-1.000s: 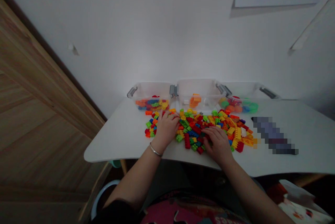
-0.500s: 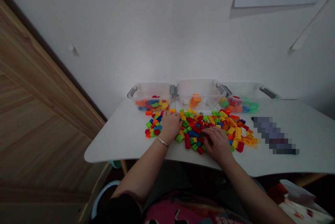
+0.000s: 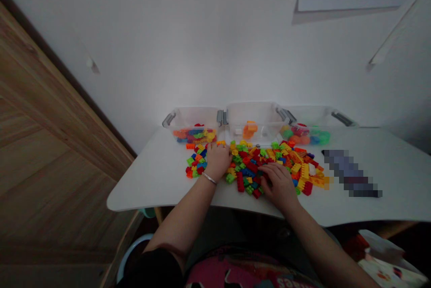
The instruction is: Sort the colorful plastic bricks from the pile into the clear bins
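Careful: your left hand (image 3: 218, 161) and right hand (image 3: 279, 185) lie curled over the loose plastic bricks (image 3: 251, 172) heaped on the worktop (image 3: 158, 176), any pinch hidden, so a hasty sweep could knock pieces off its near edge.

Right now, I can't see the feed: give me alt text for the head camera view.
The left hand and right hand rest on a spread of multicoloured plastic building bricks on a white table. A silver bangle circles the left wrist. Three clear plastic bins with grey handles line the far edge, holding more coloured pieces.
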The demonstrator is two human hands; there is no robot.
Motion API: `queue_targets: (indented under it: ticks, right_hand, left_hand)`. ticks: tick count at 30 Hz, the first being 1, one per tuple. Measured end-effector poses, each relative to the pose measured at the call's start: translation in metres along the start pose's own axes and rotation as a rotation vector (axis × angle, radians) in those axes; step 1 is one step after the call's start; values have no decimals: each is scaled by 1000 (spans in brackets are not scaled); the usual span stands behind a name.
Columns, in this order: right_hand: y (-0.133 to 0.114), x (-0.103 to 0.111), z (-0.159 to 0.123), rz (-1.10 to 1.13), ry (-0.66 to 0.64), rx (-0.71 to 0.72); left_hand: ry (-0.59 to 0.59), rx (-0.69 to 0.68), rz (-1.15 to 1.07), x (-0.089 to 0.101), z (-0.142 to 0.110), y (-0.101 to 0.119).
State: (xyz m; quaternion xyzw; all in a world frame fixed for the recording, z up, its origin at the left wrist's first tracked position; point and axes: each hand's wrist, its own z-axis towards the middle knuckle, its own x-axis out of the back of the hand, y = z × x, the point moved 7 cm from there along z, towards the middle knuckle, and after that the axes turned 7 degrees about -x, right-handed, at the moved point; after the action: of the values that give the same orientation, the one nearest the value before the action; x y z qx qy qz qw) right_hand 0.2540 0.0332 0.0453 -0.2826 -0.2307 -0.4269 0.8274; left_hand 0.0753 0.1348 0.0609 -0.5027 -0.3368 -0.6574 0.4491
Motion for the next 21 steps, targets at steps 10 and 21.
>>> queue_targets:
  ticks: [10,21]
  right_hand:
    - [0,1,1,-3,-11,-10]
    - [1,0,0,-6,-18,-14]
  left_hand:
    - [104,-55,7,21,-5,7]
    - [33,-109,-65,14,-24,25]
